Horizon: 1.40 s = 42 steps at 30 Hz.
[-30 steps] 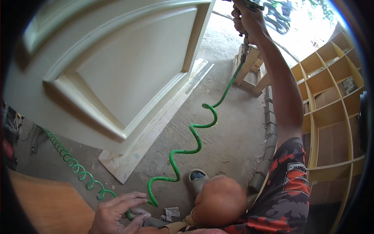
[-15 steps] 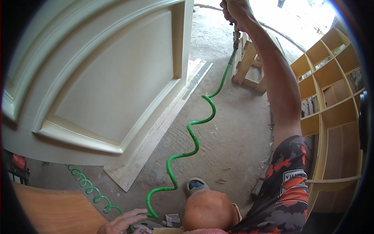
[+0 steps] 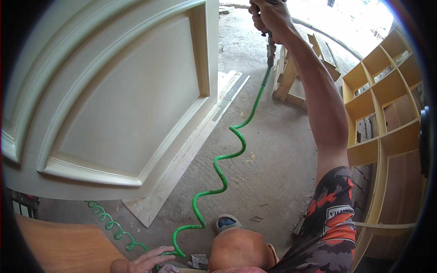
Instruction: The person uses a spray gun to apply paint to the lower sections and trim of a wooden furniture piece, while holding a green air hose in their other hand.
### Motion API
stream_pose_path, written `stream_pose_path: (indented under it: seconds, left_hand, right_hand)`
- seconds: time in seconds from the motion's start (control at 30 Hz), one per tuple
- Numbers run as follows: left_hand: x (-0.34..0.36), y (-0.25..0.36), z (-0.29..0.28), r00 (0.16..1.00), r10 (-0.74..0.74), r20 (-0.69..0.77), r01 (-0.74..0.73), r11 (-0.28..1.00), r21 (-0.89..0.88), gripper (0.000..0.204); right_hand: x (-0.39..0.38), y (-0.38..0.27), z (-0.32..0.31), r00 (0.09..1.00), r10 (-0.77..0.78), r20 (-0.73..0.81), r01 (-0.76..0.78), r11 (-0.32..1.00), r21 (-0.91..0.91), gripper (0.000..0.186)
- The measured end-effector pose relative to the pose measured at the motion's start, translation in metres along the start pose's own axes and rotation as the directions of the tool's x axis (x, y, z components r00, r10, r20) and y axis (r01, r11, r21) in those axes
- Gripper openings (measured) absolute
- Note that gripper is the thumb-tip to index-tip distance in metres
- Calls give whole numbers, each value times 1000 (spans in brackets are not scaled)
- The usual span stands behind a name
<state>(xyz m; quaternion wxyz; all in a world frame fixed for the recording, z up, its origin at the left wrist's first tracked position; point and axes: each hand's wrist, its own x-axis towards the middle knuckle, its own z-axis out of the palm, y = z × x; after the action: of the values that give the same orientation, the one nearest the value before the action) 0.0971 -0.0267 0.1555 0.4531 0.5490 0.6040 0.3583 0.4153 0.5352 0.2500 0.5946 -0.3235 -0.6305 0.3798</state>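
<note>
My right hand (image 3: 274, 20) is raised at top centre, gripping a spray gun (image 3: 270, 38) with a metal fitting below it. A green coiled hose (image 3: 221, 177) hangs from the fitting and runs down to my left hand (image 3: 150, 260) at the bottom edge, whose fingers curl over it, partly out of view. A cream-painted wooden door (image 3: 127, 100) with curved, moulded panels fills the left side, beside the gun, above a pale board (image 3: 150, 209) on the floor.
A wooden crate (image 3: 286, 77) stands beyond my right arm. A shelf unit (image 3: 384, 132) with many cubbies lines the right. An orange-brown wooden panel (image 3: 63, 241) lies lower left. My knee (image 3: 236, 250) and sandalled foot (image 3: 227, 222) are at the bottom, on the concrete floor (image 3: 268, 150).
My right hand and the spray gun have shifted left. The view has turned, so the door's upper mouldings show more. My left hand has sunk toward the bottom edge. The motorbike earlier outside is gone.
</note>
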Motion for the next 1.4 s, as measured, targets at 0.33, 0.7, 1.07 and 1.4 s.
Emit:
stream_pose_path:
  seconds: [0.33,0.7,1.07,1.4]
  left_hand:
    - [3,16,3,994,-101,-32,104,989,104,25]
    - [8,14,12,990,-140,-28,137,987,-88,21]
    - [7,8,6,999,-48,4,48,998,37,20]
    - [3,12,5,993,-115,9,115,993,10,21]
  right_hand:
    - [-46,-21,1,991,69,115,-81,991,103,45]
    - [8,30,-7,997,65,36,-68,995,77,39]
    - [1,30,0,999,-29,-21,28,998,-50,37]
    - [-61,14,6,990,94,107,-101,993,61,40]
